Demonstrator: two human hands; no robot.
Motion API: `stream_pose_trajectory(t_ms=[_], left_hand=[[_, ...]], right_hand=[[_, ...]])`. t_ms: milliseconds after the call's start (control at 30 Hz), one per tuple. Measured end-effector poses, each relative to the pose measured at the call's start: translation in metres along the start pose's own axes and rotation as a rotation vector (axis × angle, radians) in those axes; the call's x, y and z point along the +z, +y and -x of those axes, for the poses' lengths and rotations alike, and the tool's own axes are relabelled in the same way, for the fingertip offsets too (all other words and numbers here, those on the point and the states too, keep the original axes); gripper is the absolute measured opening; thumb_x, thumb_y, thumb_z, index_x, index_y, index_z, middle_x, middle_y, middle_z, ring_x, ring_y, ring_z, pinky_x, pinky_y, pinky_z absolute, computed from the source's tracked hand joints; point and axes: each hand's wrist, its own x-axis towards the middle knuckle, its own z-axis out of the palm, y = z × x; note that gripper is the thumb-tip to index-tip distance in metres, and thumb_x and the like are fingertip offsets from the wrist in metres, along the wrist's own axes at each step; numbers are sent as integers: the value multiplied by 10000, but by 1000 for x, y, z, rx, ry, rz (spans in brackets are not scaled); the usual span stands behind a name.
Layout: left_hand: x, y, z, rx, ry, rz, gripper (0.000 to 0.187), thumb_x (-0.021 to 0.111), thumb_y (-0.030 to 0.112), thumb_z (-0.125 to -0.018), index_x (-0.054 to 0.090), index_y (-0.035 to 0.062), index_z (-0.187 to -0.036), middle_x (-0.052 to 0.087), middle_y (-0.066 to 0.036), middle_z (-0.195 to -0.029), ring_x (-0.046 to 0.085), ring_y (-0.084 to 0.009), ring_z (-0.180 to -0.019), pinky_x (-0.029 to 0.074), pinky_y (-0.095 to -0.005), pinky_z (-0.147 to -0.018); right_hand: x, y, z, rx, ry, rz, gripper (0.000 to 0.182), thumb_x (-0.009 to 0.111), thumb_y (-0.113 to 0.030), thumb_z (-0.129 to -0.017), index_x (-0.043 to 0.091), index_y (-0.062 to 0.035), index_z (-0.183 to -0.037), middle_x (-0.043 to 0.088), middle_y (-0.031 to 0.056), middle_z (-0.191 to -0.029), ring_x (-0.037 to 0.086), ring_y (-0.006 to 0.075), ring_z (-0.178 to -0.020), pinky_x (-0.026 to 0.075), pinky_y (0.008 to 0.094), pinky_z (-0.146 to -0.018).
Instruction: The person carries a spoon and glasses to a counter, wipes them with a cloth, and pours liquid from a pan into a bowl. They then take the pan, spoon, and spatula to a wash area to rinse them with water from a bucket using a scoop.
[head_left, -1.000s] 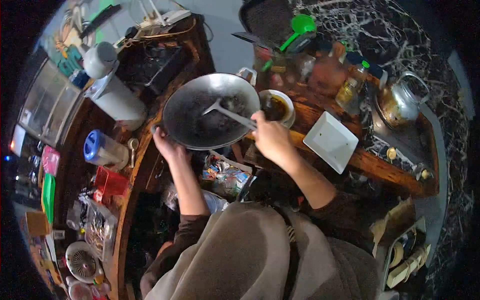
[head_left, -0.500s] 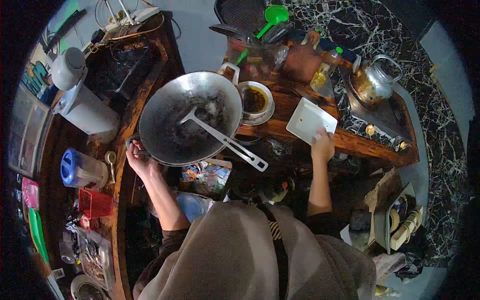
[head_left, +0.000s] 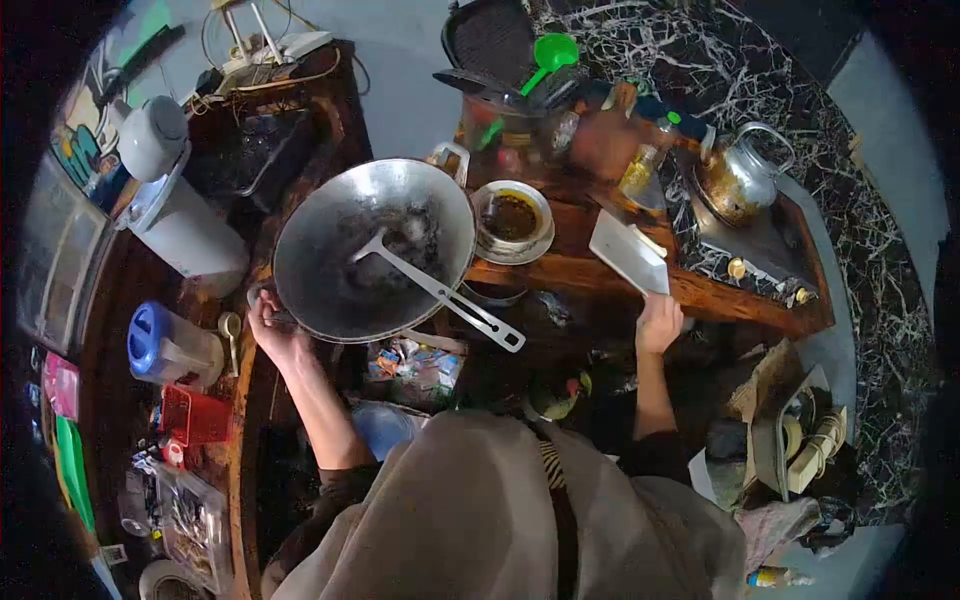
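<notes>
A large metal wok is in front of me, dark residue coating its bottom. My left hand is closed around its near-left handle. A metal spatula lies in the wok, its slotted handle sticking out over the near rim. To the right, my right hand grips a white square dish by its near edge, and the dish is tilted steeply. Between wok and dish, a bowl of dark oily liquid sits on the wooden table.
A metal kettle stands on the stove at the right, beside a green-capped bottle. A green ladle rests at the back. On the left are a blue-lidded pitcher and a red basket. A cardboard box is at lower right.
The white dish has tipped from nearly flat to steeply tilted, shifting slightly right and nearer with my right hand. My left hand stays on the wok handle.
</notes>
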Motion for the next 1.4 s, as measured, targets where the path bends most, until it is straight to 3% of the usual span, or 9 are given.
stream_pose_trajectory(t_ms=[133,200,267,333,400,700,900,1133,1400], left_hand=[[-14,5,-2,6,14,-6,144,506,172,-738,571,47,-771,591,-28,-763,547,-150,-747,430,-310,-740],[-21,6,-3,15,8,24,150,506,176,-739,574,47,-773,594,-29,-779,544,-155,-772,422,-313,-757],[-18,6,4,8,4,34,151,506,176,-739,575,46,-776,594,-31,-782,543,-155,-779,420,-311,-760],[-16,9,10,5,-6,45,153,505,175,-740,577,45,-780,594,-32,-786,541,-155,-786,417,-309,-764],[-16,13,14,39,28,-28,162,504,178,-741,581,42,-782,594,-33,-784,540,-157,-788,414,-309,-767],[-16,22,30,76,36,-25,155,515,165,-739,591,38,-786,569,-30,-735,528,-145,-736,427,-315,-739],[-19,27,36,42,17,-19,153,510,166,-742,589,44,-789,575,-26,-757,533,-149,-758,428,-315,-734],[-12,25,41,76,14,-10,143,505,159,-744,587,48,-784,598,-31,-767,550,-146,-773,426,-315,-754],[-12,15,31,-6,-58,11,121,513,127,-732,567,39,-794,600,-32,-773,551,-127,-777,423,-311,-770]], right_hand=[[-18,-41,-29,361,204,-450,108,556,-137,-757,519,-67,-684,473,51,-638,418,173,-505,330,280,-446],[0,-61,-38,1057,-28,-1352,60,533,-117,-763,537,-76,-805,485,19,-648,391,99,-454,282,214,-396],[8,-82,-43,1428,-199,-1777,83,538,-136,-771,514,-89,-836,465,-36,-630,367,39,-458,262,169,-381],[31,-97,-32,1530,-415,-2113,101,540,-153,-778,501,-116,-863,453,-43,-640,368,35,-494,289,151,-411],[39,-123,-29,1666,-483,-2018,90,541,-152,-778,497,-120,-851,460,-42,-648,359,40,-493,300,155,-413],[87,-219,-34,1581,-471,-2068,173,496,-287,-809,410,-164,-723,380,-51,-514,357,61,-423,260,191,-358],[103,-237,-30,1726,-483,-1896,218,522,-325,-791,402,-164,-706,384,-41,-533,348,57,-403,233,183,-330],[110,-231,-23,1608,-580,-1757,235,579,-346,-746,442,-158,-713,406,-44,-545,361,60,-408,245,182,-326],[65,-213,-28,1609,-801,-1615,277,577,-359,-717,495,-131,-849,504,0,-849,466,108,-531,313,225,-414]])
